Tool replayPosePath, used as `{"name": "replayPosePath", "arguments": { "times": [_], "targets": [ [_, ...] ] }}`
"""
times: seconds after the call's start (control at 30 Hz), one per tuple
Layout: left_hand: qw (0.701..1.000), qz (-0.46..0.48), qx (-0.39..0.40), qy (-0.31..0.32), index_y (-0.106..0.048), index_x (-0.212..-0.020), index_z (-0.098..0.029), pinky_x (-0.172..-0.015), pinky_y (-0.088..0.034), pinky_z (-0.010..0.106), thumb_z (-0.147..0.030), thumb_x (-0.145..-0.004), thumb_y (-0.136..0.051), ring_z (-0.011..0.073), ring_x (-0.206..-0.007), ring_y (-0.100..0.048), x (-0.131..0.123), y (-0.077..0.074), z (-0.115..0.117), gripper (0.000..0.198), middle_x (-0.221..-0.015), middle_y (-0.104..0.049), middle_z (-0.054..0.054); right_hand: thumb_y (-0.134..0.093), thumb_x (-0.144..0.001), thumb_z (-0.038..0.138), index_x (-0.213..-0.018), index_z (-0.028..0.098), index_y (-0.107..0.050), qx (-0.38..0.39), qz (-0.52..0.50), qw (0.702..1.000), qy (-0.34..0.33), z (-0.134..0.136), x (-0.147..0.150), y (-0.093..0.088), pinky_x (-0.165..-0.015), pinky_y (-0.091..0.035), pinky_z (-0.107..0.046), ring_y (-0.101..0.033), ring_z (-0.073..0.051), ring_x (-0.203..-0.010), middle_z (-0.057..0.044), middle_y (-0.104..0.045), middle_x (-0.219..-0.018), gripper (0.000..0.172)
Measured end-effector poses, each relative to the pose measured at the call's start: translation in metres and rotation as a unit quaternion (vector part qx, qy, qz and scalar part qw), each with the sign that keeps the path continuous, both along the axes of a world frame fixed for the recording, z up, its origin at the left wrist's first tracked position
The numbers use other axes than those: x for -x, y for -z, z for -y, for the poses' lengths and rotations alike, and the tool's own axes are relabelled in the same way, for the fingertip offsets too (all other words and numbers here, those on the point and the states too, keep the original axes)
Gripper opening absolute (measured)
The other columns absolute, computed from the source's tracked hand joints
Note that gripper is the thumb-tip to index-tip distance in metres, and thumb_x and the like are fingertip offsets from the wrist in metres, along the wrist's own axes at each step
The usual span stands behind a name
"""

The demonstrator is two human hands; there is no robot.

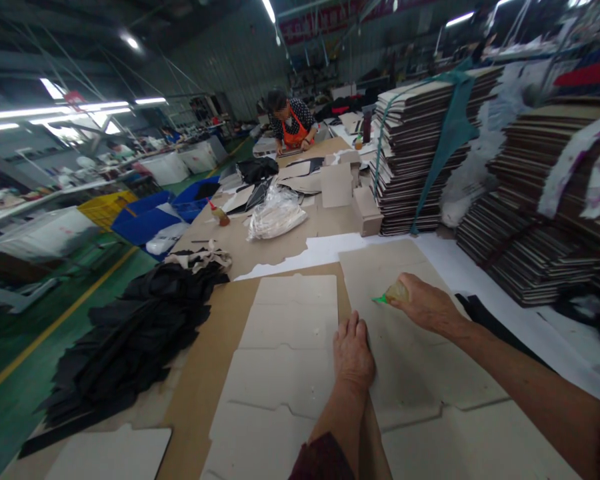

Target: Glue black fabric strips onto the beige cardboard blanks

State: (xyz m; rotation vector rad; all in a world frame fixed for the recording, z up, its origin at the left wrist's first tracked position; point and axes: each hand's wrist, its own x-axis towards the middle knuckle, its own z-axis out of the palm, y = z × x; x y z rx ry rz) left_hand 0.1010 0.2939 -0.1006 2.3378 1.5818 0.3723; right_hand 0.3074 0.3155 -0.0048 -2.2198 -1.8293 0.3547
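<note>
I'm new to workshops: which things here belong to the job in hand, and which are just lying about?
In use, apparently:
green-tipped bottle, in the right hand
overlapping grey boards, near the left hand

Seemingly just lying about:
heap of black pieces
plastic bag
red-tipped bottle

"That translucent, yellowish, green-nozzled plastic bottle [397, 292]?"
"Rear end's hidden inside the bare right hand [425, 303]!"
"And nearer than the grip?"
"Flat grey cardboard sheets [460, 443], sliced off by the bottom edge!"
</note>
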Motion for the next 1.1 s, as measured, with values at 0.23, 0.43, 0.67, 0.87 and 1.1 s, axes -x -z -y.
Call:
{"name": "replayPosePath", "arguments": {
  "times": [0.23, 0.43, 0.67, 0.87, 1.1],
  "targets": [
    [1.0, -0.003, -0.001, 0.001, -0.061, -0.136, -0.022, -0.113, -0.046, 0.051, -0.01, -0.097, -0.04, 0.0306, -0.139, -0.048, 0.0, -0.002, 0.0, 0.045, -0.16, -0.046, 0.006, -0.062, -0.093, 0.045, -0.101, 0.024, -0.054, 0.002, 0.028, 0.998, -0.054, -0.011, 0.005, -0.003, -0.062, -0.03, -0.031, -0.067, -0.023, -0.087, -0.007, -0.068, -0.113, 0.024],
    [1.0, -0.005, -0.008, 0.004, -0.061, -0.135, -0.023, -0.111, -0.048, 0.05, -0.009, -0.096, -0.043, 0.0299, -0.137, -0.049, 0.0, 0.002, -0.001, 0.045, -0.16, -0.047, 0.006, -0.056, -0.097, 0.04, -0.107, 0.022, -0.054, 0.001, 0.063, 0.994, -0.095, -0.021, 0.009, -0.008, -0.061, -0.028, -0.031, -0.067, -0.022, -0.087, -0.009, -0.066, -0.117, 0.021],
    [1.0, -0.013, 0.011, 0.002, -0.059, -0.137, -0.022, -0.113, -0.046, 0.048, -0.01, -0.097, -0.04, 0.0291, -0.14, -0.046, 0.0, -0.005, 0.0, 0.046, -0.161, -0.045, 0.005, -0.062, -0.093, 0.04, -0.104, 0.022, -0.052, 0.014, 0.054, 0.995, -0.078, -0.019, -0.001, -0.009, -0.062, -0.028, -0.031, -0.067, -0.023, -0.087, -0.008, -0.067, -0.113, 0.023],
    [1.0, -0.01, 0.016, -0.004, -0.062, -0.134, -0.021, -0.116, -0.043, 0.043, -0.011, -0.097, -0.042, 0.0266, -0.139, -0.047, 0.0, -0.009, -0.001, 0.043, -0.159, -0.048, 0.004, -0.068, -0.087, 0.043, -0.094, 0.024, -0.05, 0.009, -0.006, 0.999, -0.046, -0.014, -0.001, -0.004, -0.062, -0.028, -0.03, -0.065, -0.022, -0.087, -0.005, -0.068, -0.106, 0.027],
    [1.0, -0.008, -0.019, 0.018, -0.073, -0.105, -0.012, -0.108, -0.049, 0.041, -0.01, -0.089, -0.053, 0.0287, -0.116, -0.06, -0.009, -0.023, -0.023, 0.026, -0.123, -0.071, 0.014, -0.059, -0.091, 0.052, -0.099, 0.024, -0.049, -0.02, -0.054, 0.996, 0.065, -0.019, -0.003, 0.0, -0.06, -0.035, -0.029, -0.063, -0.019, -0.075, -0.004, -0.068, -0.095, 0.031]
  ]
}}
